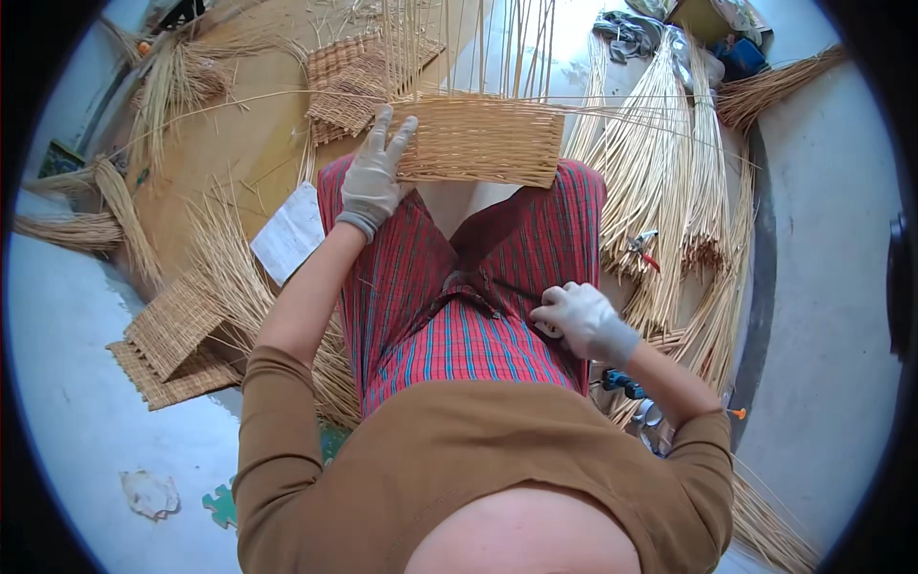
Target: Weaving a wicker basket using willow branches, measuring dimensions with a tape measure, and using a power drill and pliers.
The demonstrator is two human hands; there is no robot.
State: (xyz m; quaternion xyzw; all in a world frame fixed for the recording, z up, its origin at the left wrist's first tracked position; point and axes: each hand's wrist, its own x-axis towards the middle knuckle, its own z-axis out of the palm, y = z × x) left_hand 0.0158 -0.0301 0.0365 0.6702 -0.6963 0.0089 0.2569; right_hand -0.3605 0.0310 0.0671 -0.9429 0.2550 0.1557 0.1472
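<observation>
A woven wicker panel (483, 142) rests across my knees, with long upright stakes rising from its far edge and loose strands trailing out at both sides. My left hand (373, 172), in a whitish work glove, grips the panel's left edge, two fingers pointing up along it. Over my right thigh is my right hand (579, 318), gloved too and well apart from the panel. Its fingers are curled in; what they hold, if anything, is hidden. Red plaid cloth (459, 349) covers my lap and legs.
Bundles of pale wicker rods (660, 172) lie at the right, with red-handled pruners (643, 251) on them. Finished woven panels (177, 330) are at the left, more (354, 86) beyond my knees. A blue tool (623, 385) lies by my right elbow. White paper (290, 232) sits left.
</observation>
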